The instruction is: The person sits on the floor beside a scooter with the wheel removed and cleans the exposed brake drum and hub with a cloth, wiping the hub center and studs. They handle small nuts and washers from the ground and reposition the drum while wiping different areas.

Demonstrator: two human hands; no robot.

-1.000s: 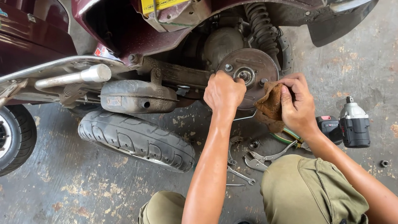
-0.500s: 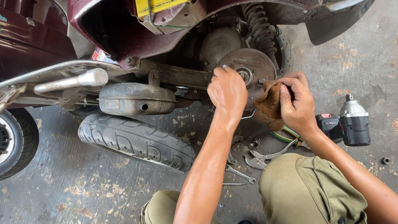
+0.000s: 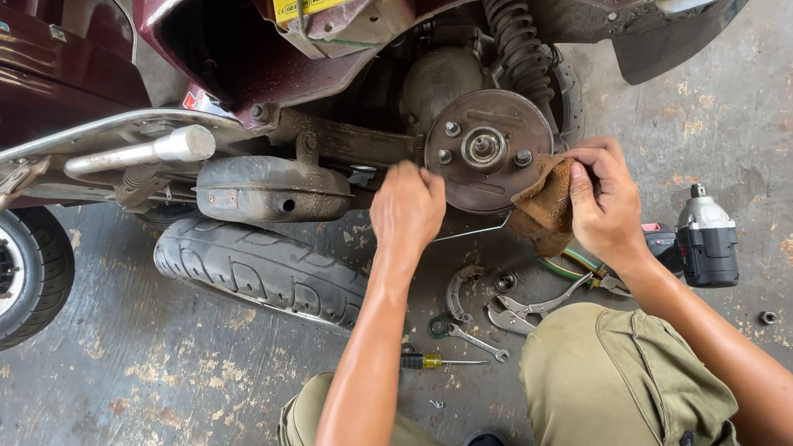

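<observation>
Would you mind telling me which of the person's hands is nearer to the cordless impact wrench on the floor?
The right. The right hand, holding a brown rag, is just left of the impact wrench. The left hand is farther left, beyond the round brake plate.

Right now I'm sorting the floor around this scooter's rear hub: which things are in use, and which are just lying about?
In use:
left hand at the round hub plate
right hand gripping a brown rag

Lying about:
removed tyre
impact wrench
spanner
screwdriver
pliers
</observation>
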